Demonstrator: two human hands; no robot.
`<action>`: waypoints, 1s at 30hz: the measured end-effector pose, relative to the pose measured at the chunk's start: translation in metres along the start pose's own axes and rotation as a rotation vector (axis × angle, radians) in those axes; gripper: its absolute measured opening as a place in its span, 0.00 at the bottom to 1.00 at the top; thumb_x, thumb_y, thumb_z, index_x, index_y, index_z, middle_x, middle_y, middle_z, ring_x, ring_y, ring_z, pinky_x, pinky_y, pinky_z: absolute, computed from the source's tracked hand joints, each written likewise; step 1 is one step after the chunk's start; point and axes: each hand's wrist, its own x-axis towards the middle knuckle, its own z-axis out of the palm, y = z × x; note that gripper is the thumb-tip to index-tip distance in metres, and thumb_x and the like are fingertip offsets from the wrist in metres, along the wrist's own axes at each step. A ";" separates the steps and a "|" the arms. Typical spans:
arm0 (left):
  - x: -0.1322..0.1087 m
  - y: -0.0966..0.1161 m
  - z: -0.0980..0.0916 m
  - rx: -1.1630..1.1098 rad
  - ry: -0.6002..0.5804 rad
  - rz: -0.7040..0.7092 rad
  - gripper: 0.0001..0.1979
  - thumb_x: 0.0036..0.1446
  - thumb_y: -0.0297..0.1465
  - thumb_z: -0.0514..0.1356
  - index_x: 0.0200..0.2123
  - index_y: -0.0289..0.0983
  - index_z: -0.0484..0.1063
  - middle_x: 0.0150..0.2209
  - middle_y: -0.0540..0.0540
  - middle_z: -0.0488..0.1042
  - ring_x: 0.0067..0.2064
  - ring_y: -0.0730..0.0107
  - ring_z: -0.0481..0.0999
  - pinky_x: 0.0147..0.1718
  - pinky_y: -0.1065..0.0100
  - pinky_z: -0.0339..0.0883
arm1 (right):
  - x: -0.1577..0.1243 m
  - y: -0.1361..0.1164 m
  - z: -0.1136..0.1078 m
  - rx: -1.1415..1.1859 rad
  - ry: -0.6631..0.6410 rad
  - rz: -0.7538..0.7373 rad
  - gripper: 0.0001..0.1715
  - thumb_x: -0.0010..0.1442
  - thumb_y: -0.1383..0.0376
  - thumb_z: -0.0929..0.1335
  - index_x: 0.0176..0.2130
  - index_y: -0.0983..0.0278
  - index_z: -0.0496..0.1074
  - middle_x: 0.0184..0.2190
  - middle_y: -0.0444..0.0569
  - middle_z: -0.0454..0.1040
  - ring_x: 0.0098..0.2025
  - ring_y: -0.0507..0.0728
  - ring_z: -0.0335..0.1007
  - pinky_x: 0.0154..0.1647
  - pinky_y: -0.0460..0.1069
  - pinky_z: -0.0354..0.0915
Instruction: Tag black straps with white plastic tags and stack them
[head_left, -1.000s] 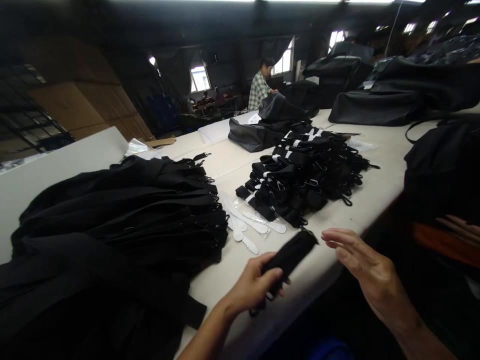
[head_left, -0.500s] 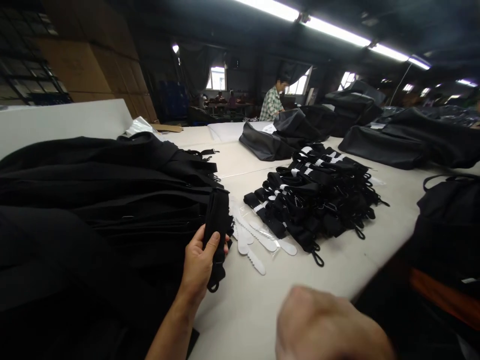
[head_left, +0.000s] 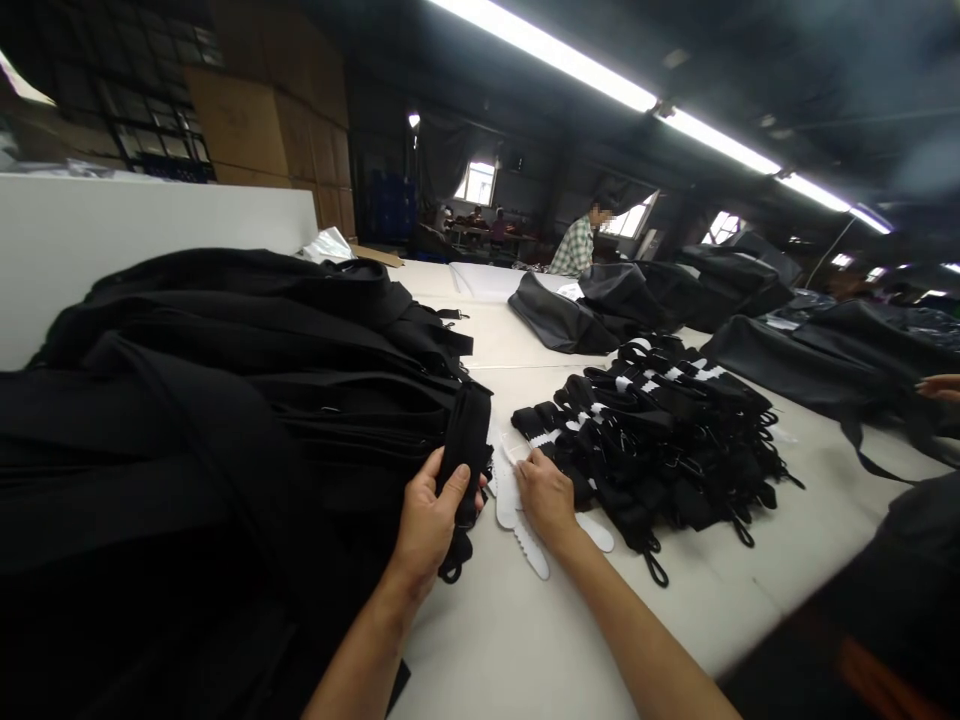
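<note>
My left hand (head_left: pixel 435 510) is closed round a folded black strap bundle (head_left: pixel 466 435), held upright near the middle of the view; a black hook hangs below it. Just to the right, my right hand (head_left: pixel 544 490) reaches down onto several white notched strips (head_left: pixel 531 548) lying on the table. Its fingers are bent together over the strips at their upper end; whether they grip one is hidden. Right of that hand lies a pile of black straps (head_left: pixel 660 430) with white bands round them and hooks at their ends.
A large heap of black fabric (head_left: pixel 225 400) covers the left side of the pale table (head_left: pixel 517 640). Black bags (head_left: pixel 562 315) lie at the back and right. Another person's hand (head_left: pixel 939 387) shows at the right edge. A person in a checked shirt (head_left: pixel 574 247) stands behind the table.
My right hand has moved from the lower front up to the white strips. My left hand still holds the strap bundle. The view has shifted, and another person's hand has appeared at the right.
</note>
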 end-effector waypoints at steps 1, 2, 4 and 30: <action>0.000 0.000 0.000 0.001 0.000 0.001 0.16 0.58 0.39 0.62 0.44 0.35 0.69 0.30 0.49 0.75 0.24 0.77 0.69 0.20 0.75 0.63 | 0.000 0.000 0.000 -0.002 0.019 0.002 0.18 0.66 0.65 0.61 0.29 0.64 0.75 0.35 0.52 0.72 0.36 0.55 0.66 0.34 0.49 0.55; 0.000 0.000 0.000 0.000 -0.001 0.001 0.16 0.58 0.39 0.62 0.44 0.35 0.69 0.30 0.49 0.75 0.24 0.77 0.69 0.20 0.75 0.63 | -0.001 0.000 0.000 0.002 0.041 0.007 0.19 0.67 0.66 0.60 0.29 0.64 0.75 0.36 0.53 0.72 0.37 0.56 0.66 0.34 0.49 0.56; -0.001 0.000 0.000 -0.003 -0.004 0.002 0.17 0.57 0.40 0.63 0.45 0.35 0.69 0.30 0.48 0.75 0.24 0.76 0.69 0.20 0.75 0.63 | -0.002 0.003 -0.004 0.027 0.089 0.020 0.18 0.67 0.66 0.60 0.31 0.65 0.75 0.37 0.54 0.73 0.39 0.57 0.67 0.36 0.49 0.57; -0.011 -0.035 0.025 0.007 -0.044 -0.215 0.26 0.43 0.38 0.72 0.46 0.35 0.75 0.32 0.48 0.79 0.29 0.71 0.74 0.28 0.72 0.68 | -0.023 -0.021 -0.054 1.187 -0.259 -0.006 0.09 0.50 0.60 0.77 0.26 0.63 0.80 0.25 0.45 0.74 0.30 0.52 0.67 0.32 0.48 0.63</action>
